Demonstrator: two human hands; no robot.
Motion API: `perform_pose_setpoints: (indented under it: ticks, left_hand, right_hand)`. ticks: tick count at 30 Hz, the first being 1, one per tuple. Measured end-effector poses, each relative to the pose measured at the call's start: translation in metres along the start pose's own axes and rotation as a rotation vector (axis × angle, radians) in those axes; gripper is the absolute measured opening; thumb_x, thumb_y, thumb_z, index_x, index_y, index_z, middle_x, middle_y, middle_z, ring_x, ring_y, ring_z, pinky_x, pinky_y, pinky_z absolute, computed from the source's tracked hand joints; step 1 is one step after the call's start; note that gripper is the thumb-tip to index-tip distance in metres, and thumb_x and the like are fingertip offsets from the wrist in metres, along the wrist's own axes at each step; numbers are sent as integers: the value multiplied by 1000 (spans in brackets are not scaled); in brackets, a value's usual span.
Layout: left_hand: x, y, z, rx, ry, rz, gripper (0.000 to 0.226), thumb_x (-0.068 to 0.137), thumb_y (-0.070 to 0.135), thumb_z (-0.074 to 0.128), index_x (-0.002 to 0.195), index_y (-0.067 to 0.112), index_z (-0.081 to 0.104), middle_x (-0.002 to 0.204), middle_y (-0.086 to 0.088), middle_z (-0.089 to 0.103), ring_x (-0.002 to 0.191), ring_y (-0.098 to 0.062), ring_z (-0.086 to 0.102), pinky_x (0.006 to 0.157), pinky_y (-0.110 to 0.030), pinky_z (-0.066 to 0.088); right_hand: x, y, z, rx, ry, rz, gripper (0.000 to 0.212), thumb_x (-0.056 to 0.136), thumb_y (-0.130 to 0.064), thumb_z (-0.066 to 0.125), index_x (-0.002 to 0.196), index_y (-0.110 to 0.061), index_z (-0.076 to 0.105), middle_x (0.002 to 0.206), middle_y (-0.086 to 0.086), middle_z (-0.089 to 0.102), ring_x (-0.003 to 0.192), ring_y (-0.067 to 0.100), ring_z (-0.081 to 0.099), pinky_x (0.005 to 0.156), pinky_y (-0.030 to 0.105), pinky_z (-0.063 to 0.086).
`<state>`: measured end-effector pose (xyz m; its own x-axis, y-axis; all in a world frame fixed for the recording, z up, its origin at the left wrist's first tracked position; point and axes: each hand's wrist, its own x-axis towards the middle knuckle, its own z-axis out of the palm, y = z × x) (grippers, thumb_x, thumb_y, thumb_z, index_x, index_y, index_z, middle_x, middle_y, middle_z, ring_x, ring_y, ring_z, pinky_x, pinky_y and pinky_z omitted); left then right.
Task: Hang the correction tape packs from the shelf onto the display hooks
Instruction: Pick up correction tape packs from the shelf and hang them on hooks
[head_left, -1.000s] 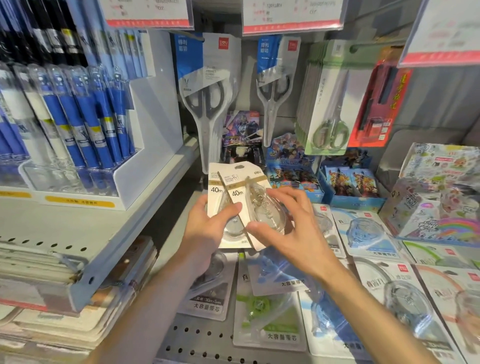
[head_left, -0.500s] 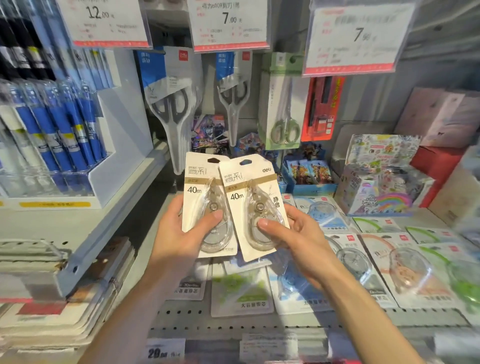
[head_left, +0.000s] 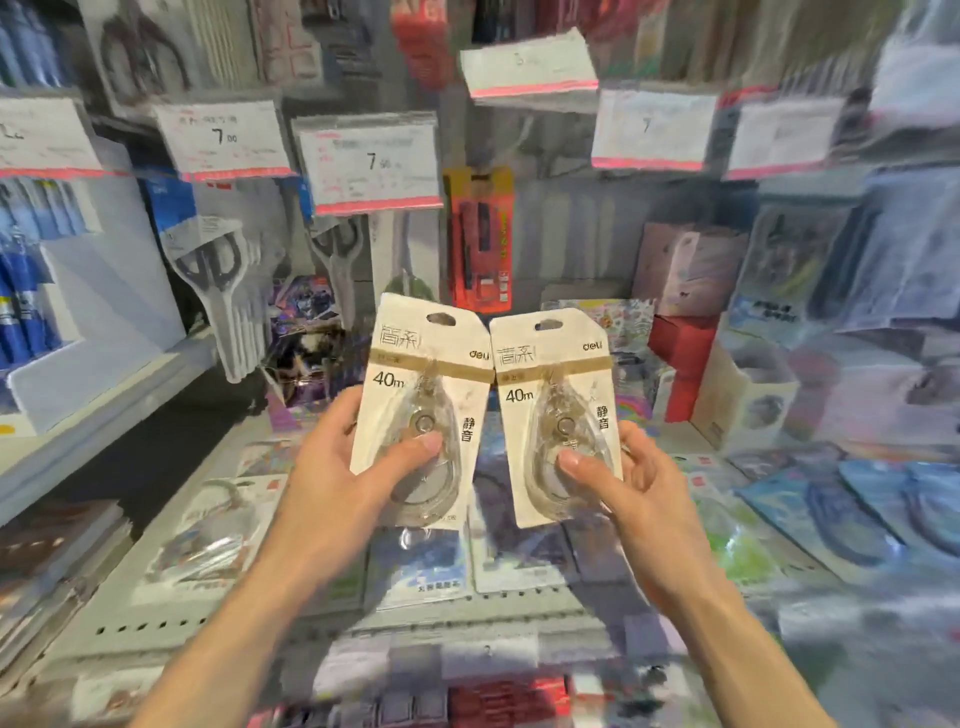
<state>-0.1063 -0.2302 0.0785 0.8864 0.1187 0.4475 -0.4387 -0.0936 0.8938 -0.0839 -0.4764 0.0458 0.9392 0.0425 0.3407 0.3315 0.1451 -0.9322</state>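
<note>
Two cream correction tape packs marked 40m are held upright side by side in front of the shelf. My left hand (head_left: 343, 467) grips the left pack (head_left: 423, 374) with its thumb on the clear blister. My right hand (head_left: 623, 488) grips the right pack (head_left: 556, 374) the same way. Each pack has a hang hole at its top. More correction tape packs (head_left: 852, 514) lie flat on the perforated shelf (head_left: 130, 618) below. Above, price tags (head_left: 371, 163) hang at the ends of the display hooks; the hooks themselves are blurred.
Packaged scissors (head_left: 223, 280) and an orange-red carded pack (head_left: 480, 239) hang behind the hands. Blue pens (head_left: 21, 291) stand in a white rack at the left. Colourful boxes (head_left: 691, 270) sit at the back right. The picture is blurred by motion.
Both hands have lifted the two packs higher and drawn them apart, so they no longer overlap. My view has tilted upward, bringing a row of price tags into sight.
</note>
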Motion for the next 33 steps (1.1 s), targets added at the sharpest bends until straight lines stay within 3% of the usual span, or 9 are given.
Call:
perform_pose_setpoints:
  ticks: [4, 8, 11, 13, 15, 20, 25, 28, 33]
  left_hand:
    - [-4, 17, 71, 9, 10, 43, 39, 69, 44, 88, 103, 50, 70, 102, 9, 80, 87, -13, 78, 63, -30, 62]
    - [-3, 34, 144, 22, 71, 80, 32, 72, 36, 82, 100, 42, 70, 95, 3, 79, 78, -13, 77, 61, -21, 58]
    - [5, 50, 186, 36, 78, 89, 33, 72, 33, 80, 102, 33, 68, 90, 4, 79, 72, -11, 77, 54, -25, 59]
    - [12, 59, 208, 63, 76, 104, 32, 78, 24, 80, 106, 28, 66, 90, 6, 80, 71, -10, 77, 52, -22, 57]
    - [21, 66, 225, 104, 64, 129, 32, 83, 15, 80, 108, 28, 65, 94, 9, 80, 75, -7, 77, 56, -17, 56]
    - [49, 70, 245, 160, 52, 175, 33, 87, 13, 81, 109, 32, 66, 100, 14, 78, 85, -3, 75, 66, -15, 55]
    - [69, 50, 247, 232, 23, 170, 33, 86, 14, 83, 104, 35, 66, 98, 15, 77, 86, -3, 73, 73, -19, 54]
    - [78, 36, 249, 225, 15, 130, 33, 86, 15, 82, 108, 33, 65, 102, 14, 77, 92, -8, 74, 82, -32, 57]
    - [97, 43, 260, 241, 16, 163, 33, 87, 26, 81, 111, 38, 62, 103, 28, 72, 90, 3, 71, 77, -20, 56]
  right_hand:
    - [2, -20, -75, -49, -41, -46, 47, 67, -45, 86, 110, -33, 72, 108, -4, 81, 99, 16, 78, 76, 18, 58]
    - [10, -43, -147, -103, -112, -72, 40, 62, -55, 84, 97, -64, 67, 98, -37, 74, 95, -13, 71, 76, 9, 55]
    - [23, -58, -191, -122, -153, -68, 48, 64, -60, 86, 108, -54, 68, 110, -15, 79, 103, 7, 76, 96, 38, 58]
    - [34, -63, -215, -118, -163, -68, 63, 62, -65, 86, 119, -45, 65, 114, -10, 79, 107, 13, 75, 101, 46, 53]
    - [45, -66, -234, -122, -176, -73, 57, 67, -60, 85, 118, -44, 66, 115, -9, 79, 108, 13, 75, 99, 43, 54]
    - [68, -73, -257, -129, -156, -88, 39, 73, -51, 84, 109, -46, 70, 111, -7, 80, 103, 12, 77, 79, 15, 57]
    - [90, -82, -264, -173, -70, -100, 25, 83, -31, 85, 100, -45, 72, 104, -6, 82, 96, 13, 78, 75, 21, 60]
    - [100, -83, -267, -228, -21, -104, 20, 89, -24, 79, 101, -39, 71, 102, -6, 82, 96, 14, 78, 87, 35, 60]
    - [110, -86, -270, -245, 15, -142, 19, 90, -28, 78, 104, -38, 70, 104, -7, 81, 95, 14, 78, 90, 44, 59]
